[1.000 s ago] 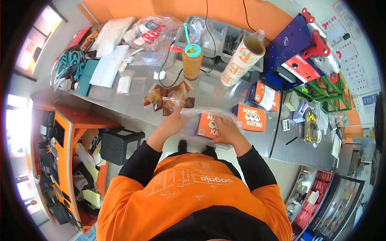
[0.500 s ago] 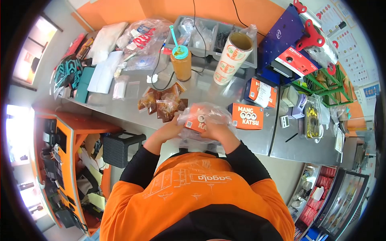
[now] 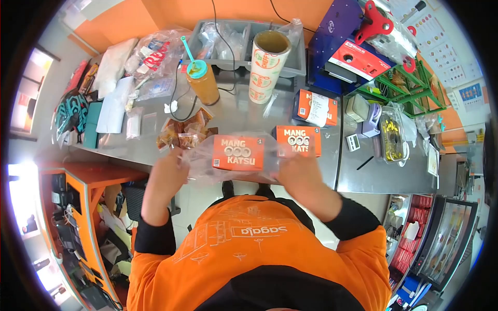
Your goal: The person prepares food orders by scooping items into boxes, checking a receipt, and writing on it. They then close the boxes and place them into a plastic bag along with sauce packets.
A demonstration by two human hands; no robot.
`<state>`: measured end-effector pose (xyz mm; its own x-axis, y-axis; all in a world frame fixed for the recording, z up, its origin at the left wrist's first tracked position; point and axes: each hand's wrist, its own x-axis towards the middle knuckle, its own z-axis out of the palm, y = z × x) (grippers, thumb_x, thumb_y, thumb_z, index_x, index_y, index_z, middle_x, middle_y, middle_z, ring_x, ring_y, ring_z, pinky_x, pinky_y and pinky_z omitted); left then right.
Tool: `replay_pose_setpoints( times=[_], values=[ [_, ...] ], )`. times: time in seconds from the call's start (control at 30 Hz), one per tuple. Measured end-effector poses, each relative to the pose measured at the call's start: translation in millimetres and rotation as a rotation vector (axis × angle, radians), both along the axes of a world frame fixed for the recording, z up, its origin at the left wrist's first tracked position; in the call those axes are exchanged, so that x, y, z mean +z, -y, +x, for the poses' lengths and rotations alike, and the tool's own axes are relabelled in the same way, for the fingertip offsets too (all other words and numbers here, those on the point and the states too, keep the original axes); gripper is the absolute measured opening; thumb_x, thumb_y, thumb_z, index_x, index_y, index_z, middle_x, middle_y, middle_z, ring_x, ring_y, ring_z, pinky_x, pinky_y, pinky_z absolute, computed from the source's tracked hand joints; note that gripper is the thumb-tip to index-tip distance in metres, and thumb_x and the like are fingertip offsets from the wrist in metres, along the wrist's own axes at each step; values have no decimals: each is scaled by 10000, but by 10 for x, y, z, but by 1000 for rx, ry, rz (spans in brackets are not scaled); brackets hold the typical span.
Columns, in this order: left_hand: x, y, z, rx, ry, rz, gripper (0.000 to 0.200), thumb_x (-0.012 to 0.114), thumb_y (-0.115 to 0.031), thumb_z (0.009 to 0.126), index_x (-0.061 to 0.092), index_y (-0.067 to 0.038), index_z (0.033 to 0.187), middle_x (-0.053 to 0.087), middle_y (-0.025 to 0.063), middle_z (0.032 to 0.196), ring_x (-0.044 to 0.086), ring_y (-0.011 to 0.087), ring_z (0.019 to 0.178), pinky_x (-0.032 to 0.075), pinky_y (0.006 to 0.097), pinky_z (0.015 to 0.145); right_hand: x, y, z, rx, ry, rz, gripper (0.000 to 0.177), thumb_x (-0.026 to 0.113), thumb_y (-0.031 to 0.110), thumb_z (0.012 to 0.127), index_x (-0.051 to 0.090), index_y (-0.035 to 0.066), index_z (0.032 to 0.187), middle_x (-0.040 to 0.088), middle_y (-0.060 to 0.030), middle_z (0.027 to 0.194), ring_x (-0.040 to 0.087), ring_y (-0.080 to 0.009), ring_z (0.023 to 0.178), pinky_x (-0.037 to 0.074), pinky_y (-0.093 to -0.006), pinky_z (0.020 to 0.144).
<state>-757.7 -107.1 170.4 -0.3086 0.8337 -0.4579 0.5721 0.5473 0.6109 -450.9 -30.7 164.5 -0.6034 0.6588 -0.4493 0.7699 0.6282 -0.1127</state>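
Note:
An orange food box [image 3: 238, 160] lettered "MANG KATSU" sits within a clear plastic bag [image 3: 202, 168] at the table's front edge. My left hand [image 3: 170, 173] is closed on the bag's left side. On the right, my right hand [image 3: 300, 173] grips the bag's other side, its fingers a little blurred. The plastic stretches outward between both hands. A second orange box [image 3: 298, 136] lies just behind my right hand, partly covered by the plastic. Small sauce packets [image 3: 189, 129] with brown contents lie beyond my left hand.
Behind stand a sauce bottle [image 3: 204, 85] with a turquoise lid, a film roll [image 3: 267, 70], a grey divided bin [image 3: 295, 65] and a blue sealing machine [image 3: 334, 46]. Another box [image 3: 315, 108] bears a paper slip. An orange shelf [image 3: 93, 173] is low at left.
My hands have moved apart, pulling the bag's sides outward, and the box's front now shows fully. The whole view has shifted, with the table things appearing further left.

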Motion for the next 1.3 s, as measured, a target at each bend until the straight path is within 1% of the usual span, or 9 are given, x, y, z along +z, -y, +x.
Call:
replay_pose_setpoints(
  times=[0.13,0.23,0.37,0.43,0.63,0.77,1.03,1.17,1.3],
  values=[
    [197,73,50,-98,-380,324,213,654,-137,843,521,0,939,597,163,714,591,339,662,476,425,651,61,-440,490,93,-1023,-22,376,700,141,864,641,82,1230,675,-101,1180,634,-309,1106,437,-475,1062],
    [106,130,47,-140,-234,153,202,651,-147,869,525,-12,952,611,146,733,596,264,647,471,379,637,-843,-762,849,-211,-750,111,654,766,209,805,509,98,1396,556,-163,1361,539,-334,1255,419,-525,1066],
    [150,176,208,12,198,107,140,609,-141,949,551,-16,978,645,81,761,600,139,716,462,310,678,-1495,-753,1054,-94,-88,314,953,846,258,677,373,64,1481,448,-210,1407,420,-378,1350,378,-606,1058],
    [-27,232,151,107,585,131,132,579,-141,990,572,-11,1015,668,50,805,602,95,770,464,279,718,-1550,-836,1076,-61,-131,296,1065,885,262,596,347,43,1488,455,-214,1371,409,-401,1344,362,-636,1044],
    [-121,297,205,58,794,273,327,555,-164,1017,553,11,1292,657,30,921,605,110,863,463,259,832,-1064,-919,1216,-195,-495,63,1057,869,205,564,336,8,1456,480,-217,1289,482,-419,1215,401,-504,1043],
    [-257,340,237,135,1015,343,379,508,-189,1037,525,-2,1366,646,22,980,589,107,941,471,271,831,223,-745,817,-211,-624,390,1065,875,179,522,352,11,1435,465,-235,1294,464,-430,1228,405,-482,1051],
    [-464,384,287,255,1205,504,357,477,-200,1049,539,9,1331,662,60,1168,639,152,1060,519,305,904,530,-502,-523,212,-1099,-457,1102,906,208,557,316,49,1474,439,-182,1389,465,-325,1291,382,-389,1092],
    [-567,349,232,594,1325,477,348,452,-201,1061,548,1,1329,673,54,1137,645,115,1001,516,275,870,-228,-571,-667,188,-768,-896,1114,916,241,557,325,50,1481,456,-173,1407,474,-278,1292,388,-348,1085],
    [-856,369,97,287,836,463,356,439,-173,1056,545,-6,1353,626,1,803,570,76,716,473,241,692,-490,-748,-480,108,-369,-743,1055,909,297,563,398,-5,1435,563,-211,1291,565,-294,1196,461,-347,998]
  ],
)
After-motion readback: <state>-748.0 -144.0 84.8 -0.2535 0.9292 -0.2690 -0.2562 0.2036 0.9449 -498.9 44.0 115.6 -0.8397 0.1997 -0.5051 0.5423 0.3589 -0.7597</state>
